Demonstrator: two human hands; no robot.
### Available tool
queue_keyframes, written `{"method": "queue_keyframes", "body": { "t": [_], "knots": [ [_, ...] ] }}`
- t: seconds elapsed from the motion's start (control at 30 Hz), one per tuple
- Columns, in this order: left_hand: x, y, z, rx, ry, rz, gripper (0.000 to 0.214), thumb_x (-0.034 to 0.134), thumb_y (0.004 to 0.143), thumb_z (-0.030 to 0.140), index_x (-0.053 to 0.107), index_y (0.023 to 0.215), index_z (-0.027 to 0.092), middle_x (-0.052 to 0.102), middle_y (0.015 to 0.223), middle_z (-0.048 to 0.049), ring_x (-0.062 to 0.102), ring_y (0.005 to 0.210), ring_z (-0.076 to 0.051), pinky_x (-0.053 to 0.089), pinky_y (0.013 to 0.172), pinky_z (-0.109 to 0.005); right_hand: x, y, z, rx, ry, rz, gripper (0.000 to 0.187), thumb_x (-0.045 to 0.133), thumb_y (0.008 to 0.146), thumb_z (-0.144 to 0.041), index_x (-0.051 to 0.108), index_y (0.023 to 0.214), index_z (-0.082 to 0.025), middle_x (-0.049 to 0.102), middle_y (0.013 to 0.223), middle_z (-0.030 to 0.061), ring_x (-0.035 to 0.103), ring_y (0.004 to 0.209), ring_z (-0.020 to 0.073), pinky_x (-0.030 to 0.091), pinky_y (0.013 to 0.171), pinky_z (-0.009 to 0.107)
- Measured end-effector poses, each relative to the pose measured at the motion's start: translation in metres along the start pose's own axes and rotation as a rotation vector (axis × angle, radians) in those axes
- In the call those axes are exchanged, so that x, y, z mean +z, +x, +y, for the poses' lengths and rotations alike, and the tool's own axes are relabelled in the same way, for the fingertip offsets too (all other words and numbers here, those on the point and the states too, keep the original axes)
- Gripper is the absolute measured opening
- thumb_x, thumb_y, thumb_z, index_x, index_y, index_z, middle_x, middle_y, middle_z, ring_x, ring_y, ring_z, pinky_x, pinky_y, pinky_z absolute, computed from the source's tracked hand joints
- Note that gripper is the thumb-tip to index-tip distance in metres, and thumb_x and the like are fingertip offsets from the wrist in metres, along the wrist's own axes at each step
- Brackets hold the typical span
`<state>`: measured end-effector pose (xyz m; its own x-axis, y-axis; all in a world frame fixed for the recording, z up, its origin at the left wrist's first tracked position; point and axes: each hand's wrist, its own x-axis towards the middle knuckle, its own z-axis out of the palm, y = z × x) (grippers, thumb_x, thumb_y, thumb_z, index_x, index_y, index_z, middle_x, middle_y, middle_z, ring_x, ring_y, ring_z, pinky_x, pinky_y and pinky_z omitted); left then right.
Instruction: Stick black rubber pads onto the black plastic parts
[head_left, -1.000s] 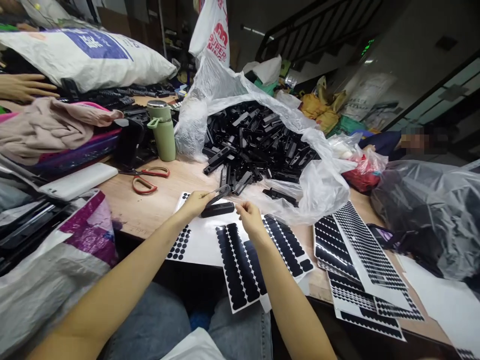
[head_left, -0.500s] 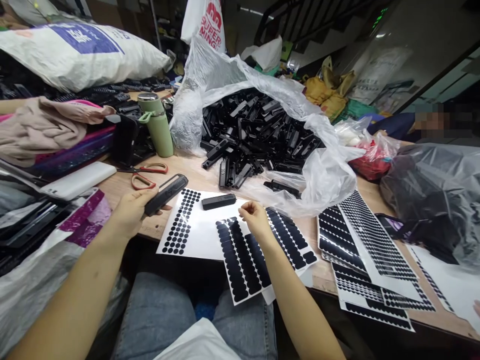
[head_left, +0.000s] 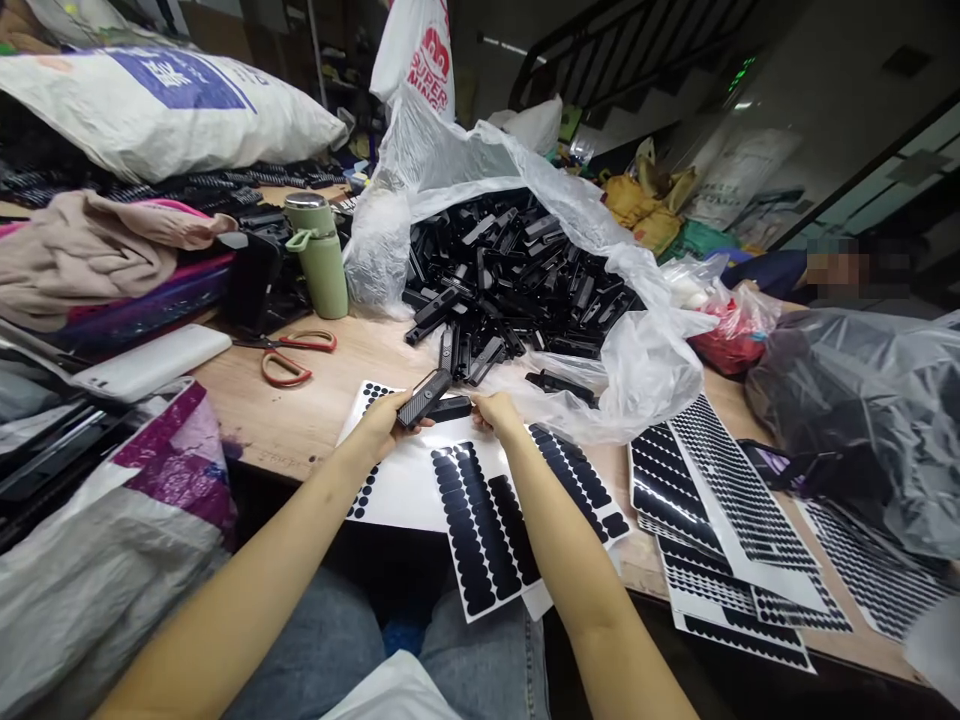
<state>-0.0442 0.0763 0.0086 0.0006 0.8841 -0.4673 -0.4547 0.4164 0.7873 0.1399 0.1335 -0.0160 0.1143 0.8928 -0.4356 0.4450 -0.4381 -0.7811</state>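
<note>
My left hand is closed round a flat black ribbed plastic part, held just above a white sticker sheet with black round pads. My right hand has its fingers pinched on the end of a second black bar-shaped part lying on that sheet. The two parts touch between my hands. A sheet of black oval pads lies under my right wrist. Behind my hands, a heap of the same black parts spills from an open clear plastic bag.
Red-handled scissors, a green flask and a white phone-like slab lie left. More pad sheets cover the table's right end beside a dark plastic bag. A white sack and folded cloth sit far left. Another person sits at the right.
My left hand, which had swung out left with the ribbed part, has come back to the middle. My right hand has moved forward off the oval pads and taken hold of the bar-shaped part.
</note>
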Motion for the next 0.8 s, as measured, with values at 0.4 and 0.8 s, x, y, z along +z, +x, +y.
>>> {"method": "queue_keyframes", "body": {
  "t": [0.4, 0.8],
  "knots": [
    [0.006, -0.001, -0.017, 0.066, 0.070, 0.031, 0.015, 0.057, 0.081, 0.026, 0.056, 0.081, 0.012, 0.062, 0.060, -0.0054, 0.063, 0.049, -0.016, 0.042, 0.038, -0.020, -0.004, 0.004, 0.002, 0.136, 0.082, -0.096, 0.017, 0.063, 0.067, -0.020, 0.052, 0.055, -0.016, 0.050, 0.039, 0.0008, 0.042, 0.034, 0.0103, 0.027, 0.031, 0.020],
    [0.007, -0.001, -0.021, 0.095, 0.164, 0.050, 0.016, 0.054, 0.082, 0.028, 0.058, 0.084, 0.012, 0.061, 0.057, -0.0040, 0.062, 0.048, -0.014, 0.043, 0.040, -0.019, -0.008, -0.002, 0.006, 0.214, 0.199, -0.185, 0.015, 0.059, 0.071, -0.013, 0.051, 0.059, -0.015, 0.054, 0.047, 0.0023, 0.047, 0.039, 0.0089, 0.036, 0.035, 0.018]
  ]
}}
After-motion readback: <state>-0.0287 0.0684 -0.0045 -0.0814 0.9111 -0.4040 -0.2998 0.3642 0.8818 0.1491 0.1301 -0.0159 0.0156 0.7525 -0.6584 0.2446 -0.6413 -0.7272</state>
